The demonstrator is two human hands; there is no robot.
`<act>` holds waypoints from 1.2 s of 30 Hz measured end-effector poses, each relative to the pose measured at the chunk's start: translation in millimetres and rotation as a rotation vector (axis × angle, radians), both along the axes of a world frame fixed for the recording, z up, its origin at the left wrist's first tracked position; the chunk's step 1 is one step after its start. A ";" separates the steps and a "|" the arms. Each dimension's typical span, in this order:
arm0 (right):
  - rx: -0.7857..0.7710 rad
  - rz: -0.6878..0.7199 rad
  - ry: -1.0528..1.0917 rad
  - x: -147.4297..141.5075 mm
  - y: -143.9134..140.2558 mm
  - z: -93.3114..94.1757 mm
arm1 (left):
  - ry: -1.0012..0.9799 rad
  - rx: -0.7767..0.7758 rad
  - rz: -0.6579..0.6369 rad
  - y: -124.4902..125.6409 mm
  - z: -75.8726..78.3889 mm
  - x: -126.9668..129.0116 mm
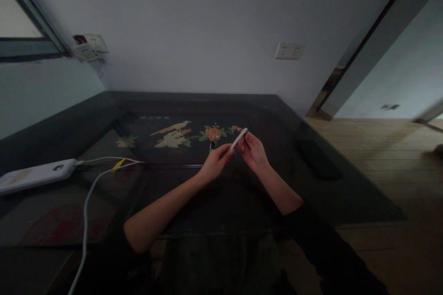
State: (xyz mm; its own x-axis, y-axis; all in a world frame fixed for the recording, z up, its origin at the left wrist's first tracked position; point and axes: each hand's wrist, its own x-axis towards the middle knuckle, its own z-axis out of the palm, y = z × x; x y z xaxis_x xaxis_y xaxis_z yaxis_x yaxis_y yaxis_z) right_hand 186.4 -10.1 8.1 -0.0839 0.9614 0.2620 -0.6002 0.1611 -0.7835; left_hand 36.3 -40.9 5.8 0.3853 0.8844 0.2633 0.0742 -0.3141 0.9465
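Slim white stick-shaped object (pixel 239 138), rounded at the ends, tilted with its upper end up and to the right; too small and dim to name more exactly; held above the middle of the desk (pixel 346 193), between both hands. Right hand (pixel 254 150) closed around its lower part, grip pinching it with fingers curled; left hand (pixel 216 161) with fingertips meeting the lower end of the same object, grip closed on it too. Something small and dark just below the left fingertips, not clear enough to identify. Both forearms bare, dark sleeves pushed up toward the elbows.

No containers in view.

On the left of the desk, a white power bank (pixel 36 175) lying flat; a white cable (pixel 86 207) plugged into its right end, running right, then curving down off the near edge; a small yellow tag (pixel 117 164) on the cable. At the right edge, a flat dark item (pixel 318 159), hard to make out.

Dark glossy desk top with an inlaid picture of birds and flowers (pixel 183 134) under the hands; pale wall behind with a double socket (pixel 290 50); more sockets (pixel 90 46) at the left corner beside a window frame; wooden floor (pixel 391 147) and a doorway to the right; dim light throughout.
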 end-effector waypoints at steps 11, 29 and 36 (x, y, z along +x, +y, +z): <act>0.024 0.000 -0.028 -0.6 1.0 -0.3 | 0.088 0.049 0.155 9.3 -3.6 -7.1; 0.006 0.006 -0.001 1.1 3.9 -3.7 | 0.022 -0.004 0.000 -2.0 2.2 -0.1; 0.040 0.020 -0.031 1.3 3.3 -3.0 | -0.007 -0.092 0.006 -0.8 4.8 -0.4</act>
State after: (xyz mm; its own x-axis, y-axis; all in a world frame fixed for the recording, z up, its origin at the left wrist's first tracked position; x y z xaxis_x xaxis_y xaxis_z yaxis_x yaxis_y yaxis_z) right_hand 187.8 -6.8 5.1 -0.1113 0.9483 0.2974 -0.5792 0.1813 -0.7948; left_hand 36.0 -41.7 10.6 0.3780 0.9074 0.1834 0.0688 -0.2251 0.9719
